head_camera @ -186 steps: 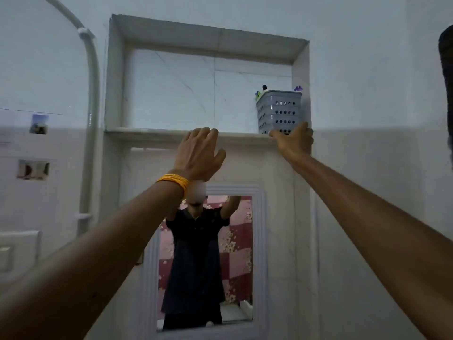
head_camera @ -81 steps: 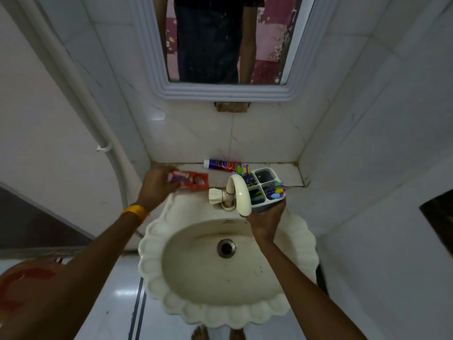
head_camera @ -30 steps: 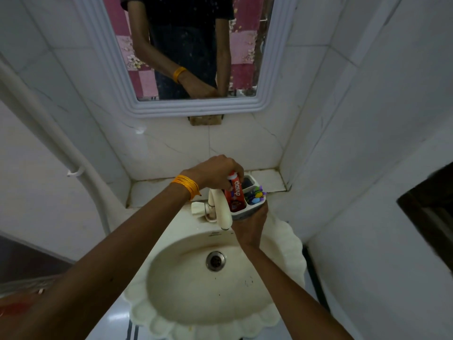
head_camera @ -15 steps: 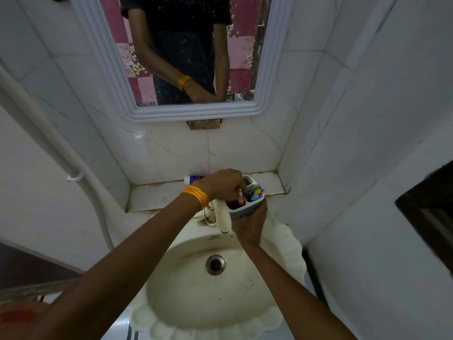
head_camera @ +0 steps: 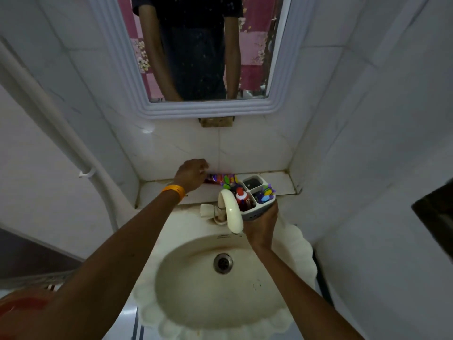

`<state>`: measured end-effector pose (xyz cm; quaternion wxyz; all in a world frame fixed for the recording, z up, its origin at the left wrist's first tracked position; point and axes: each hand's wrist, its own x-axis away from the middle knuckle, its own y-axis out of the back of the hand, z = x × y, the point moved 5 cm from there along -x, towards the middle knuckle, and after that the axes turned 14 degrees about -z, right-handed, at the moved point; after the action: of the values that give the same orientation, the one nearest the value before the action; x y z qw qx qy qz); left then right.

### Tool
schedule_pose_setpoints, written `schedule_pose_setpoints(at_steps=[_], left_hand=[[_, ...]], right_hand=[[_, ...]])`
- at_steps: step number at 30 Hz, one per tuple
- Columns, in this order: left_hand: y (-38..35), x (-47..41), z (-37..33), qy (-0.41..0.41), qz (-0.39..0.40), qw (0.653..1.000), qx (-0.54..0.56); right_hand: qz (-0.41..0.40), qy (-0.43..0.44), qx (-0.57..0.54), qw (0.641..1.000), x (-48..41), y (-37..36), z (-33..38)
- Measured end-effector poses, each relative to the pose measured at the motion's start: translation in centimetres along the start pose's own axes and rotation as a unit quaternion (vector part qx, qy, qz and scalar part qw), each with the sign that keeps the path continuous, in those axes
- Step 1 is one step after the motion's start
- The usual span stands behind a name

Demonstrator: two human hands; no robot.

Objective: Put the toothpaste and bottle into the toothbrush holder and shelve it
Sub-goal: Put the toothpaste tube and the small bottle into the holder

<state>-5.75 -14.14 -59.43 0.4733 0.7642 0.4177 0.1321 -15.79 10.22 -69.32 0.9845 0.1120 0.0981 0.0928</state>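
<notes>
A: Status?

B: Right hand (head_camera: pixel 261 225) cups the toothbrush holder (head_camera: pixel 255 201) from below, fingers wrapped on its wall, held over the sink (head_camera: pixel 304 253) rim at 3 o'clock of the tap (head_camera: pixel 231 211). Red toothpaste (head_camera: pixel 242 198) stands cap-up in the near-left of 4 compartments. Brushes fill the right one; the far one looks empty.

A: Left?

B: Left hand (head_camera: pixel 192 175) is on the ledge (head_camera: pixel 157 192) at 10 o'clock of the holder, fingers curled down at the purple tube (head_camera: pixel 219 178) lying flat against the wall. Can't tell if it has closed on it; the hand hides that end.

A: Handling?

B: My read: light, soft-walled, glossy, likely slippery if wet. Pinch near the stiff cap end, not mid-body, or it buckles. Drop it upright in the far compartment. Holder is rigid plastic, top-heavy once loaded, so keep the palm under the base.
</notes>
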Motion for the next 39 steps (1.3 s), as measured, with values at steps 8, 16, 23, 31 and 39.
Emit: schedule_pose_setpoints(at_steps=[8,16,23,31,39], left_hand=[[-6.8,-0.6,6.8,0.054,0.101,0.992,-0.059],[-8.9,-0.3,7.0,0.035,0.075,0.993,-0.079],[-4.9,0.0,5.9,0.123,-0.025,0.977,0.174],[6.2,-1.8,-1.1,0.005,-0.101,0.944,0.315],[6.6,-2.0,-10.1,-0.194,0.009,0.961,0.196]], right_hand=[[0.000,0.010,-0.006,1.000,0.1,-0.6,-0.1],[0.006,0.002,-0.014,1.000,0.3,-0.5,-0.5],[0.002,-0.007,-0.001,1.000,0.2,-0.5,-1.1],[-0.001,-0.036,-0.008,0.999,-0.1,-0.6,-1.4],[0.000,-0.029,-0.032,0.999,-0.3,-0.3,-0.5]])
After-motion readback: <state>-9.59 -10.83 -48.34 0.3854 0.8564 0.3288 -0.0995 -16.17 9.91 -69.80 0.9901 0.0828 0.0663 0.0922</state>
